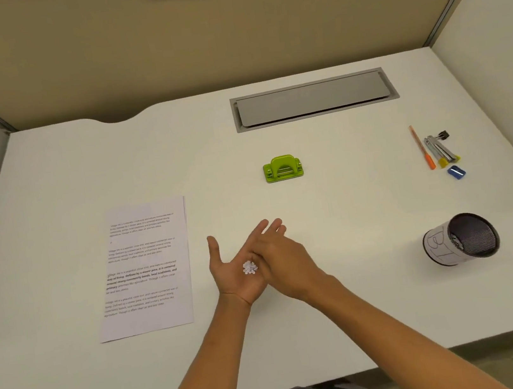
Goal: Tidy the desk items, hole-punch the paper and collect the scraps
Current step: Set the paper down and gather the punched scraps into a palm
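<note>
Both forearms reached over the white tabletop (77, 387). Leftmost lay the printed paper (143, 268), flat. Beside it the left hand (238, 272) was palm up, grip released, cupping a small heap of white paper scraps (250, 268). Touching its edge, the right hand (283, 258) was flat, grip released. Farther back sat the green hole punch (282, 167); far right, a mesh pen cup (461, 238) lay tipped over.
</note>
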Demonstrator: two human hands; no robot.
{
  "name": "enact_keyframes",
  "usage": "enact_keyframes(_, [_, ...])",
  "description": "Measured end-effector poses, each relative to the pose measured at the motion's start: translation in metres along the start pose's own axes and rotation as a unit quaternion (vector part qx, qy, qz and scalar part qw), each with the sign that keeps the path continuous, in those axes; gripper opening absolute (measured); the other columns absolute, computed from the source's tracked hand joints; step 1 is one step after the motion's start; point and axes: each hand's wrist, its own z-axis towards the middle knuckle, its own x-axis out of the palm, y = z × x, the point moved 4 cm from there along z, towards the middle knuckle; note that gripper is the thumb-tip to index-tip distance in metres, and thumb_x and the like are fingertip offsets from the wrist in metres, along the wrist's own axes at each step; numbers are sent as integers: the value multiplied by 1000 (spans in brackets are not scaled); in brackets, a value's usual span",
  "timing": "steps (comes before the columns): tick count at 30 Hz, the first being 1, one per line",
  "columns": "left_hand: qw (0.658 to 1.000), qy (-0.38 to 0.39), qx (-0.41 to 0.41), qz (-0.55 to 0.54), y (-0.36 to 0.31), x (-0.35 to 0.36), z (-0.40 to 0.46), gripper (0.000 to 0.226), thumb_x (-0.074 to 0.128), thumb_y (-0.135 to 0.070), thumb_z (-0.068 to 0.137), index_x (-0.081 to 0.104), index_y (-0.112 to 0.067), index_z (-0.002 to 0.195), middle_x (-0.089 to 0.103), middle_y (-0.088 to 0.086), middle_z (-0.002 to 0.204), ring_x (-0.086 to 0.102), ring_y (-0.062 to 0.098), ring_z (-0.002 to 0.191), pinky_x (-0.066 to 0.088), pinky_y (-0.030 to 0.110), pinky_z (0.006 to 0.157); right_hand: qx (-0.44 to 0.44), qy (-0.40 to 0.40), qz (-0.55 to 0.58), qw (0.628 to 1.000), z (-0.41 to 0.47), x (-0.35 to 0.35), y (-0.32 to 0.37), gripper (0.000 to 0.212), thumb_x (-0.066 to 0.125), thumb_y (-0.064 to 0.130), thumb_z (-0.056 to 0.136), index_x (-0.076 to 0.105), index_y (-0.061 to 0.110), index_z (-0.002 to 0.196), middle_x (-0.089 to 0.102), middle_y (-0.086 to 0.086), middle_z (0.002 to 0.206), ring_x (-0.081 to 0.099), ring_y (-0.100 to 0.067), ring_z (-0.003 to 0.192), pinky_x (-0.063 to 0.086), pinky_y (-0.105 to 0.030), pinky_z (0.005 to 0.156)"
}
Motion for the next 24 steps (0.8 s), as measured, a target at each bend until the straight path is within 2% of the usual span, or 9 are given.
enact_keyframes(2, [1000,12,-17,7,3,5,4,111,42,-82,79,20,-3,153,21,21,160,20,37,149,10,49,124,11,-1,-13,1000,0,-3,-1,24,46,24,97,68,15,102,68,-8,99,64,-25,82,53,-37,65])
enact_keyframes(5, [999,20,-40,13,7,10,11,110,43,-81,79,22,-1,152,24,21,160,22,37,148,8,48,124,58,-51,17,997,-6,-18,-11,13,60,25,86,71,21,92,71,1,83,62,-17,73,53,-35,61])
enact_keyframes(8, [997,28,-69,18,14,13,19,111,44,-81,78,24,-1,152,26,21,159,23,35,148,9,46,124,107,-94,47,989,-13,-31,-24,14,68,33,75,69,24,85,70,6,76,63,-12,72,56,-38,63])
enact_keyframes(12, [993,34,-103,34,27,24,27,111,45,-83,77,29,-1,150,25,20,159,24,32,149,10,42,125,113,-148,96,978,-27,-51,-31,9,72,29,78,67,27,84,63,17,70,61,-4,69,52,-24,62])
enact_keyframes(15, [993,43,-106,27,41,40,31,112,49,-82,75,30,-1,150,27,20,158,26,34,148,18,46,122,127,-175,192,957,-43,-69,-43,6,68,29,87,69,27,92,68,16,81,65,-1,79,49,-16,69])
enact_keyframes(17, [993,51,-104,19,51,49,35,113,52,-81,73,31,-1,149,26,18,159,23,35,149,20,51,121,175,-184,321,912,-54,-85,-58,19,59,38,94,71,25,101,74,7,93,69,-8,88,57,-28,79])
enact_keyframes(20, [994,48,-94,23,70,61,48,111,52,-81,73,34,-1,148,30,18,158,28,34,147,19,53,121,241,-192,535,787,-74,-108,-90,51,38,54,98,68,14,113,74,-6,108,69,-22,102,56,-42,90])
enact_keyframes(22, [995,44,-82,19,90,71,60,109,52,-80,74,35,-2,148,37,22,154,36,37,142,21,54,120,267,-192,622,711,-88,-124,-113,64,30,59,97,64,9,120,72,-11,114,66,-27,110,51,-46,96])
enact_keyframes(24, [996,45,-79,19,115,81,74,109,53,-79,75,36,0,147,38,23,152,38,38,141,23,55,119,275,-201,657,672,-103,-141,-137,71,27,63,96,61,8,123,71,-12,117,65,-29,113,50,-47,99])
